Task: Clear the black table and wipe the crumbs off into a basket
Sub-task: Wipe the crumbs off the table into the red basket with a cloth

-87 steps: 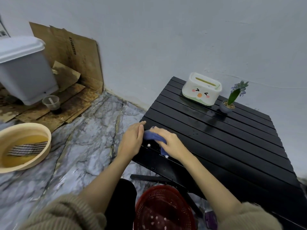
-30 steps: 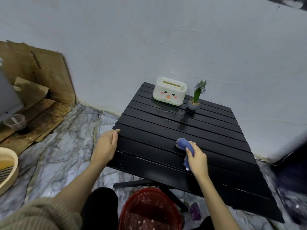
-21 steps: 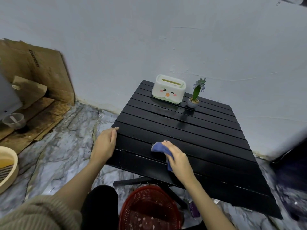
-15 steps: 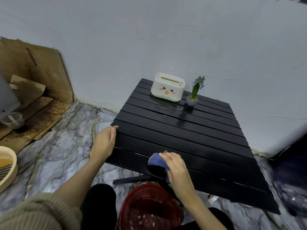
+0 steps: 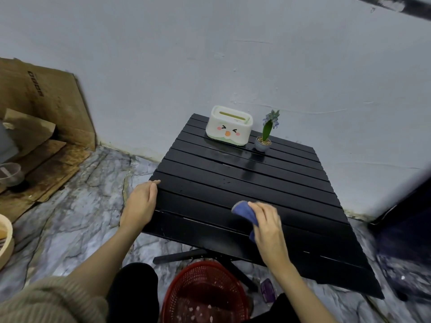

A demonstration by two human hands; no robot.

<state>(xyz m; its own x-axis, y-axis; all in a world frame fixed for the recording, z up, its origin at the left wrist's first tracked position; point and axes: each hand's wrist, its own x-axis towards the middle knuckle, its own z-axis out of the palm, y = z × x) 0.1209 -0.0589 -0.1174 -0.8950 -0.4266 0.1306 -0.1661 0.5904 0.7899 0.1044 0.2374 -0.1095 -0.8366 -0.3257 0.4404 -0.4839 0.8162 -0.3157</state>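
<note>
A black slatted table [image 5: 233, 173] stands against the wall. My right hand [image 5: 268, 224] holds a blue cloth [image 5: 245, 212] pressed on the near middle of the tabletop. My left hand [image 5: 141, 203] rests on the table's left edge, fingers curled over it. A red mesh basket [image 5: 205, 292] sits on the floor under the near edge, between my knees, with pale crumbs inside. At the far end stand a white tissue box with a cartoon face [image 5: 229, 125] and a small potted plant [image 5: 265, 134].
Marble floor [image 5: 77, 220] lies to the left. Cardboard sheets [image 5: 44, 108] lean on the wall, with a clear plastic cup [image 5: 10, 174] beside them. A beige basin [image 5: 4, 241] is at the left edge. A small purple object [image 5: 267, 290] lies under the table.
My right hand swept the cloth from mid-table toward the near edge above the basket, then moved back up and right onto the tabletop. My left hand stayed on the table's left edge.
</note>
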